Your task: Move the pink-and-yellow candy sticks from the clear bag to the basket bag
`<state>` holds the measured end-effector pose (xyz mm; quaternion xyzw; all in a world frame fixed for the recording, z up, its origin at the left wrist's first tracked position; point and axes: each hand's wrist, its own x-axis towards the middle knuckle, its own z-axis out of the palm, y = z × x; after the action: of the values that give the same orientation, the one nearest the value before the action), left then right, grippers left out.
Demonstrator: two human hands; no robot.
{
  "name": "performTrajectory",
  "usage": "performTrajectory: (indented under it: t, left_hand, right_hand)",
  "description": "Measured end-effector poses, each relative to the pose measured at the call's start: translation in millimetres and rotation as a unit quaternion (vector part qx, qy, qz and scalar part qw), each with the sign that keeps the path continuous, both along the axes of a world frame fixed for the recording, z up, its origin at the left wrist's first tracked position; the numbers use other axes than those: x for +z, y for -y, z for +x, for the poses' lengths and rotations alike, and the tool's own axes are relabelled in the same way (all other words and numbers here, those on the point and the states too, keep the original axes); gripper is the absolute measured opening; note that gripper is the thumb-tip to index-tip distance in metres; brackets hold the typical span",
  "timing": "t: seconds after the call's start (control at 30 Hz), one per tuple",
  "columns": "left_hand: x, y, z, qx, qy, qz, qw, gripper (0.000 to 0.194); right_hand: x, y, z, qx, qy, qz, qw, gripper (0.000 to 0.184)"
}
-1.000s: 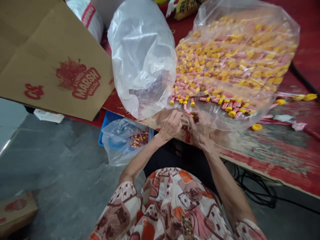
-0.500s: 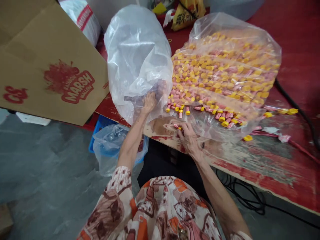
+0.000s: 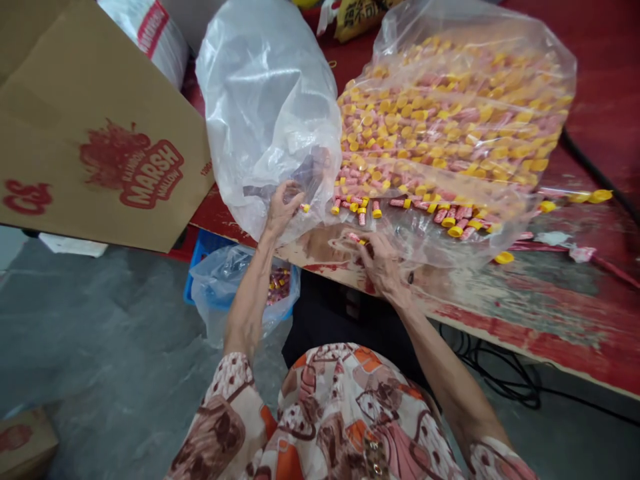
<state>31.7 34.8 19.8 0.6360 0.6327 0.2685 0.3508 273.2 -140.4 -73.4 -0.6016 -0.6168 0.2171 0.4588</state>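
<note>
My left hand point(image 3: 283, 211) is at the mouth of a whitish plastic bag point(image 3: 260, 87), its fingers curled in a pinch. At its thumb and fingertips is a small yellow-capped piece point(image 3: 305, 208), partly hidden. My right hand point(image 3: 384, 268) rests near the table edge, fingers bent onto the yellow end of a small pink tube with a yellow cap point(image 3: 355, 238). Beyond it lies a big clear bag point(image 3: 550, 40) full of such pink tubes point(image 3: 440, 120), with several spilling from its mouth. Something dark shows inside the whitish bag's opening.
A cardboard box point(image 3: 65, 100) stands at left. Under the red, worn table point(image 3: 500, 313) sits a blue crate point(image 3: 196, 267) lined with a clear bag holding more pieces. Black cables point(image 3: 515, 383) hang below the table at right. A yellow cap point(image 3: 504, 257) lies beside the clear bag.
My left hand has drawn back from inside the whitish bag's mouth, and a yellow-capped piece now shows at its fingertips. My right fingers have curled in onto the tube. The view has shifted slightly.
</note>
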Motion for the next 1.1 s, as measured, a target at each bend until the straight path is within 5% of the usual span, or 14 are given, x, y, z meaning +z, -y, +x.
performTrajectory:
  t: [0.17,0.3,0.63,0.9,1.1]
  left_hand:
    - [1.9,36,0,-0.172,-0.019,0.093,0.981,0.026]
    - [1.6,54,11,-0.308,-0.028,0.044,0.950,0.033]
    - [2.5,59,12,-0.369,-0.028,-0.002,0.929,0.038]
    - [2.2,75,38,-0.332,-0.123,0.076,0.932,0.025]
    - [-23.6,88,79,-0.346,-0.242,0.125,0.898,0.015]
  right_hand:
    - [30.0,-1,-7,-0.056,-0.128,0.004,0.990,0.039]
    - [39.8,-3,0,-0.014,-0.139,-0.032,0.990,0.047]
    - [29.8,3,22,0.125,-0.144,-0.067,0.979,0.023]
    - [18.1,1,1,0.086,-0.104,-0.033,0.990,0.045]
    - [6.2,-1,33,-0.069,-0.037,-0.048,0.996,0.035]
